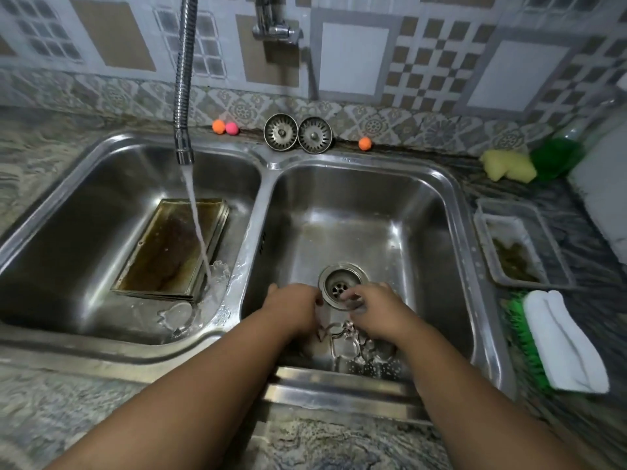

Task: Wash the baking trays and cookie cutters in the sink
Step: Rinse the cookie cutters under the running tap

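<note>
A stack of stained baking trays [173, 245] lies in the left basin [68, 205], with the tap's water stream [198, 228] falling on its right edge. Two cookie cutters [176, 315] lie beside the stack in that basin. Several metal cookie cutters [349, 344] are piled at the near wall of the right basin [390, 225]. My left hand [293, 308] and my right hand [375, 308] are just above that pile, next to the drain [341, 283]. Their curled fingers meet on a small blurred cookie cutter [334, 305] between them.
A flexible tap hose [185, 79] hangs over the left basin. Two sink strainers [297, 133] and small coloured balls [224, 127] sit on the back ledge. At right are a yellow sponge [507, 164], a plastic tray [519, 245], a green brush [524, 337] and a white cloth [563, 344].
</note>
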